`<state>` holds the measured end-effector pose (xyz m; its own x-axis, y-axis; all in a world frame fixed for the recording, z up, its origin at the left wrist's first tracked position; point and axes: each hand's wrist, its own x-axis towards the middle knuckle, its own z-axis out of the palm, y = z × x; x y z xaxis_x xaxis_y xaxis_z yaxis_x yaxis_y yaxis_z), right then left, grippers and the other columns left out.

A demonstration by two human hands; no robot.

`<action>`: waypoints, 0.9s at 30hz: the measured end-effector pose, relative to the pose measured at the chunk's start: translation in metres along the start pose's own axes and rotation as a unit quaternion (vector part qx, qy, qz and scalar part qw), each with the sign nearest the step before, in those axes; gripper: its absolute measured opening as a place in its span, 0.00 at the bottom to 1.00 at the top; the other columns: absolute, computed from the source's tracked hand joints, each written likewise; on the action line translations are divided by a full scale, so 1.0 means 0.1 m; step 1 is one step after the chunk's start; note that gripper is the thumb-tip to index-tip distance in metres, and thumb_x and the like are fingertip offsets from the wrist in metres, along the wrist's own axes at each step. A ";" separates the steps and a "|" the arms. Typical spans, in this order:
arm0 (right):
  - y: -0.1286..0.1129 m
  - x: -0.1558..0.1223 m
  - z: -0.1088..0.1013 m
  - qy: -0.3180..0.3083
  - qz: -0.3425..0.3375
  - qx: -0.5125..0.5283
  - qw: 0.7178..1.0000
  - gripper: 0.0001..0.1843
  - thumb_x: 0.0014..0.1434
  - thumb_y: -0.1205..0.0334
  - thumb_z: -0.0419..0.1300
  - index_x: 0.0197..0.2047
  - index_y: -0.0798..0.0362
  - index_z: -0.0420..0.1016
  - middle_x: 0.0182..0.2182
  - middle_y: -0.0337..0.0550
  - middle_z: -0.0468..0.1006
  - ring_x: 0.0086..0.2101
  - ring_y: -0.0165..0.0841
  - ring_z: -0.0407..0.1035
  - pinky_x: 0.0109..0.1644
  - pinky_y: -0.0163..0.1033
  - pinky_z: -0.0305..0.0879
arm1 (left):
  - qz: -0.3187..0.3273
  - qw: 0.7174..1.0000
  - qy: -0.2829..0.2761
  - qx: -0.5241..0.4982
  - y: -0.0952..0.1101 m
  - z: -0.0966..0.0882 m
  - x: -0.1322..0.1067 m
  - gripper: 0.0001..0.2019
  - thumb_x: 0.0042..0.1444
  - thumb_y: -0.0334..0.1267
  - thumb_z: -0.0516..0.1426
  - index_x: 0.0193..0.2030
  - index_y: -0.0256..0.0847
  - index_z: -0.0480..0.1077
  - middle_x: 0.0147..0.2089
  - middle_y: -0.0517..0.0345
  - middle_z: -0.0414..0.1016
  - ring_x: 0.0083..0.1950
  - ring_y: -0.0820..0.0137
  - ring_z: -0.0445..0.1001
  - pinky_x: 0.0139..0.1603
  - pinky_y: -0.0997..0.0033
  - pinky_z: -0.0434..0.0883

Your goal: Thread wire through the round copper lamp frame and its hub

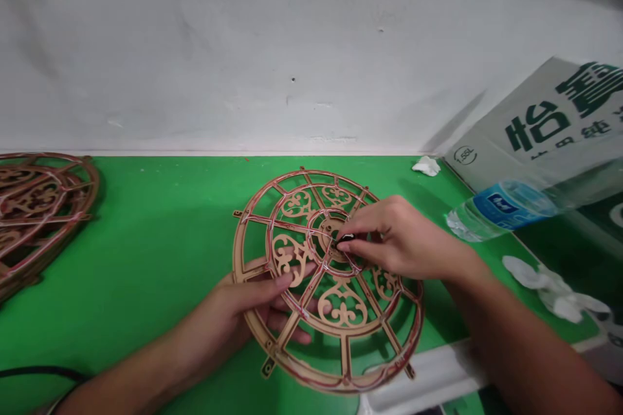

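A round tan openwork frame (345, 356) with spokes, scroll-shaped ornaments and thin red and white wires is held tilted above the green table. My left hand (265, 298) grips it from the left, the thumb on top and the fingers passing beneath and showing through the gaps. Near the hub, my right hand (396, 240) pinches a small black piece (346, 238) between thumb and fingertips. A thin wire runs to that spot; the exact kind of the black piece cannot be made out.
More such round frames (48, 243) lie stacked at the left on the green table (160, 220). A water bottle (506, 207) lies by a printed carton (545, 117) at the right. Crumpled white tissues (426, 166) and a white bar (438, 373) are nearby. A pale wall (219, 52) rises behind.
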<state>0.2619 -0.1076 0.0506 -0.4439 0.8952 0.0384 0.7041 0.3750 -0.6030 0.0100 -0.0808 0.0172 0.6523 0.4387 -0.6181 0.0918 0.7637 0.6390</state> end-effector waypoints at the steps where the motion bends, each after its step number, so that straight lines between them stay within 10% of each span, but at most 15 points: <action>1: 0.00 0.00 0.01 0.002 -0.001 0.000 1.000 0.09 0.64 0.69 0.58 0.34 0.55 0.79 0.27 0.37 0.76 0.28 0.24 0.65 0.35 0.34 0.57 | -0.003 1.000 0.005 0.001 0.00 0.01 0.00 0.33 0.54 0.47 0.65 0.64 0.33 0.67 0.46 0.40 0.83 0.36 0.65 0.82 0.38 0.68 0.84; 15: -0.07 0.03 0.11 -0.061 0.102 -0.213 0.970 0.23 0.72 0.47 0.45 0.35 0.54 0.69 0.30 0.42 0.75 0.28 0.29 0.58 0.34 0.40 0.44 | -0.004 1.000 0.001 -0.025 -0.05 -0.04 0.07 0.30 0.51 0.46 0.66 0.59 0.32 0.73 0.45 0.39 0.83 0.34 0.64 0.83 0.36 0.68 0.84; 27: -0.09 0.06 0.13 -0.058 0.115 -0.166 0.978 0.23 0.74 0.54 0.39 0.31 0.54 0.63 0.27 0.39 0.68 0.27 0.29 0.56 0.36 0.40 0.45 | 0.016 0.998 -0.020 -0.058 -0.07 -0.04 0.08 0.30 0.50 0.46 0.67 0.58 0.30 0.74 0.40 0.39 0.84 0.36 0.63 0.82 0.31 0.72 0.81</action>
<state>0.2457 -0.1092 0.0454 -0.2987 0.9390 -0.1706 0.9253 0.2412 -0.2927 0.0116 -0.0806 0.0055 0.6838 0.4467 -0.5769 -0.0165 0.7999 0.5999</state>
